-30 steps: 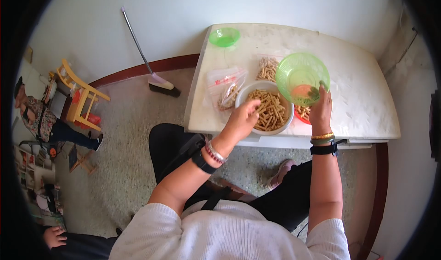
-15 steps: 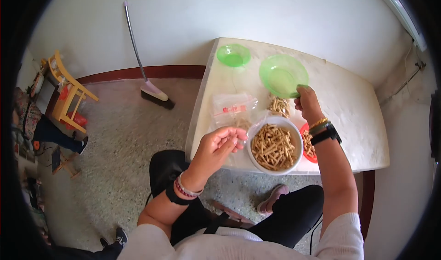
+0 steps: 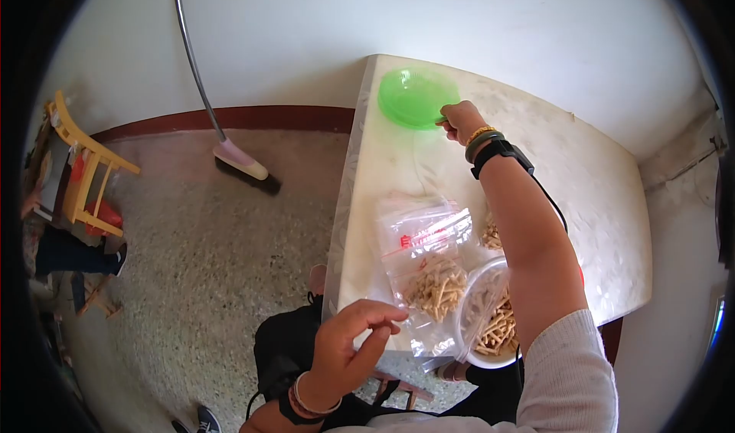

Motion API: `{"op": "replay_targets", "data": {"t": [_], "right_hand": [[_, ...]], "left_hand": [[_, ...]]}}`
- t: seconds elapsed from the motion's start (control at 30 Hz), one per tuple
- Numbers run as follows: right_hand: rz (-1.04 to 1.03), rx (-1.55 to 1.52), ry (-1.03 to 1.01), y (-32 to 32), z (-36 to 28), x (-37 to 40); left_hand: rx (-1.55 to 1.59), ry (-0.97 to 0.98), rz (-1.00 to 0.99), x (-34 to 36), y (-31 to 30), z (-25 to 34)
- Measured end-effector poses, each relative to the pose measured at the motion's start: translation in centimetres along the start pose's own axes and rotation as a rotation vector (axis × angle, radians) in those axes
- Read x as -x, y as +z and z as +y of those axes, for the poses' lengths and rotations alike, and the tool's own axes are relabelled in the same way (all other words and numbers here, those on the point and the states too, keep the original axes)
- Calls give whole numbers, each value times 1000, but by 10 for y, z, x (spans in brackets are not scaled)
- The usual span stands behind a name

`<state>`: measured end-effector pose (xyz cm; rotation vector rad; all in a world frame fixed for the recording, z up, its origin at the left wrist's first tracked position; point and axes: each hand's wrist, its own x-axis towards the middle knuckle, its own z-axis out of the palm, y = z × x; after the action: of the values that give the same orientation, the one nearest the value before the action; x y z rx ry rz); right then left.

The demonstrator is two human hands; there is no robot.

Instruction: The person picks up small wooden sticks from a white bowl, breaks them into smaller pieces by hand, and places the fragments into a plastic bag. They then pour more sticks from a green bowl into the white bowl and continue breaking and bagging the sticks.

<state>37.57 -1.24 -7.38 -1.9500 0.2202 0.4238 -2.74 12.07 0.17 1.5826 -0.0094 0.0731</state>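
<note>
"What stands around the work?"
"A broom (image 3: 245, 161) leans on the wall (image 3: 283, 42), with a wooden chair (image 3: 86, 143) at far left. The right forearm (image 3: 540, 241) crosses above a white bowl (image 3: 490, 362), hiding part of it."
"Edges and room?"
"The right hand (image 3: 462, 119) pinches the rim of a green bowl (image 3: 413, 96) at the far-left corner of the counter (image 3: 601, 203), whose top spreads broadly right of the forearm."
"The left hand (image 3: 348, 349)?"
"Loosely curled beside a clear bag (image 3: 436, 284); I cannot tell whether it grips it."
"Contents?"
"Short tan sticks (image 3: 501, 326), in bag and white bowl alike."
</note>
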Motion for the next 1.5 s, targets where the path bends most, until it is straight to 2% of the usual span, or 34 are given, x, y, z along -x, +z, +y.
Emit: {"op": "replay_targets", "data": {"t": [0.07, 0.17, 0.23, 0.27, 0.3, 0.37, 0.53, 0.83, 0.93, 1.1, 1.17, 1.23, 1.3, 1.5], "right_hand": [[20, 43, 36, 2, 3, -9], [-58, 131, 58, -4, 13, -19], [10, 297, -32, -7, 23, -21], [24, 105, 48, -5, 18, -10], [30, 102, 53, -10, 23, -9], [10, -271, 88, -23, 24, -15], [57, -374, 54, -54, 25, -35], [10, -549, 76, -30, 9, -61], [5, -489, 76, -36, 10, -49], [-8, -398, 92, -83, 2, 11], [-44, -234, -88, -115, 14, 63], [-98, -322, -194, -138, 25, 111], [-58, -349, -245, -151, 37, 174], [-34, -220, -745, -170, 63, 337]], "left_hand": [[7, -1, -5, -2, -4, 2], [17, 3, -10, -2, -7, 3], [22, 10, -15, -2, -8, 3], [19, -3, -10, -2, -8, 3], [14, -18, -5, -2, -8, 4], [41, -32, 23, -1, -2, 8], [17, 27, 9, -5, 0, 0], [15, 26, 5, -18, 10, -5], [-49, 33, -33, -18, 13, -2], [-59, -47, -176, -12, 19, -2], [32, -59, -302, 3, 31, -2], [57, -56, -343, 11, 39, -9], [90, -62, -351, 19, 47, -16], [140, 7, -343, 39, 78, -22]]}}
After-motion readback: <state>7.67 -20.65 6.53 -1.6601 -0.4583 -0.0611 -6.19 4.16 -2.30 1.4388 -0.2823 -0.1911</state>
